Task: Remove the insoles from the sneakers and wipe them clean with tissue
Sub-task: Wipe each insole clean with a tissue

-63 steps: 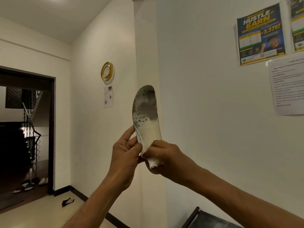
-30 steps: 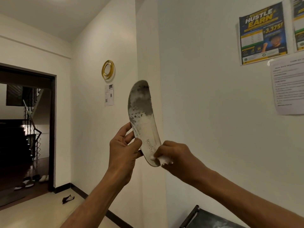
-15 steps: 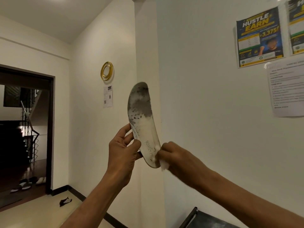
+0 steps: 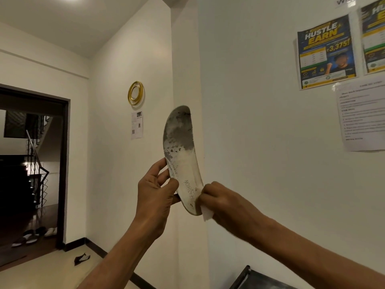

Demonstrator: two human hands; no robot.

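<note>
On my feed a dark doorway [image 4: 31, 163] sits far left and a gold ring ornament [image 4: 135, 93] hangs on the wall. The left hand [image 4: 155, 197] grips the white insole [image 4: 181, 155], held up in the air before the wall corner, grey-stained toe up and heel down, thumb on its printed face. Just right, the right hand [image 4: 225, 203] pinches a white tissue [image 4: 206, 214] against the insole's heel edge; a blue-and-yellow poster [image 4: 326, 52] hangs high on the right wall.

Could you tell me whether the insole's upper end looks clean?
No, dark grey grime covers the upper end of the insole, above where the left hand grips it.
</note>
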